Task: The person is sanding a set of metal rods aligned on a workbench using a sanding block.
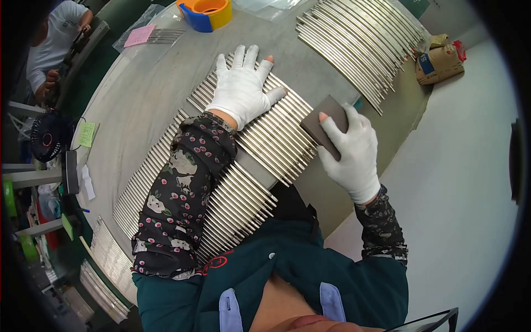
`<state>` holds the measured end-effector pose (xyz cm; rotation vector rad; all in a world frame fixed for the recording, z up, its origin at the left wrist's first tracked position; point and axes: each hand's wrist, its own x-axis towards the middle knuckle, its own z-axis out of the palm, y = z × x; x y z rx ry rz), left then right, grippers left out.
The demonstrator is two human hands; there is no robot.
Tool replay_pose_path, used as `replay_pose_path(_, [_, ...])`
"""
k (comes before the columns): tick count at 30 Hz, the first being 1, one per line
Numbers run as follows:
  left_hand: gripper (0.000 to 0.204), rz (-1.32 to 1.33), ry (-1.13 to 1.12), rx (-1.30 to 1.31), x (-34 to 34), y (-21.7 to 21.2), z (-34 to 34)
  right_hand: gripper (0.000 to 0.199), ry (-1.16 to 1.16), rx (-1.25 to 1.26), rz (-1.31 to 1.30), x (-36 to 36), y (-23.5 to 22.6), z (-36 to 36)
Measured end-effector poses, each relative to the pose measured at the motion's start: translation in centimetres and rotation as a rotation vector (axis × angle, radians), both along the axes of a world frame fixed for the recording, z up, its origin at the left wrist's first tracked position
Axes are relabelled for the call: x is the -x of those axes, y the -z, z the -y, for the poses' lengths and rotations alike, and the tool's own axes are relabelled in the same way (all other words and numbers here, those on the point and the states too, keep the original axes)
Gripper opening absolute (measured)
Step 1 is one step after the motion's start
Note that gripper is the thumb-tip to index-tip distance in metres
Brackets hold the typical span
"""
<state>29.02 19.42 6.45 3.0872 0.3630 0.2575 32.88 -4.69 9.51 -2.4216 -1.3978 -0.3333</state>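
Your left hand (pixel 240 91) is spread wide in its white glove, palm down on a row of rods (pixel 279 130), fingers fanned out and gripping nothing. The silvery rods lie side by side beneath it and reach out to its right, toward your other hand. Your right hand (pixel 355 149), gloved too, is partly closed around a dark brown block (pixel 333 105), with a bare fingertip showing on its face. The block sits just beside the rod ends; you cannot tell from this view whether it touches them.

Nearer your body than your left hand, a second row (pixel 240 207) of rods runs under your patterned sleeve (pixel 182 193) and shows on both sides of it. Beyond your right hand, farther from you, a third row (pixel 359 50) fans along the edge of the worktop (pixel 146 88). A brown package (pixel 440 66) is past it, ahead and to the right of that hand.

Ahead of your left hand stands a yellow and blue roll (pixel 202 21); a pink note (pixel 139 35) lies farther left. Well left of the same hand are a green note (pixel 87 134) and a dark fan (pixel 48 135).
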Motion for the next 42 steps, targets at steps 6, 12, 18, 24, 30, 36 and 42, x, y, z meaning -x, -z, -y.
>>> replay_pose_path(6, [0.071, -0.056, -0.008, 0.022, 0.1, -0.7, 0.1, 0.051, -0.062, 0.016, 0.043, -0.6, -0.1, 0.9])
replay_pose_path(12, [0.071, -0.022, 0.008, -0.012, 0.1, -0.4, 0.1, 0.053, -0.061, -0.025, 0.092, -1.0, 0.5, -3.2])
replay_pose_path(18, [0.07, 0.016, -0.005, -0.012, 0.0, 0.0, 0.2, 0.051, -0.096, 0.023, 0.078, -1.0, -0.4, 0.6])
replay_pose_path(24, [0.07, 0.012, 0.014, -0.032, -0.2, 0.3, -0.1, 0.048, -0.051, -0.018, 0.013, -0.7, -0.1, -0.2])
replay_pose_path(30, [0.07, -0.007, 0.007, -0.007, 0.2, -0.4, 0.3, 0.056, 0.056, 0.083, -0.124, 1.7, 0.2, 7.4])
replay_pose_path(36, [0.07, -0.009, 0.003, -0.027, 0.4, 0.0, 0.0, 0.055, 0.029, 0.049, -0.116, 2.5, 0.9, 5.4])
replay_pose_path(42, [0.072, -0.024, -0.003, -0.012, 1.3, -0.2, -0.3, 0.056, -0.002, 0.056, -0.118, 3.0, 1.0, 5.0])
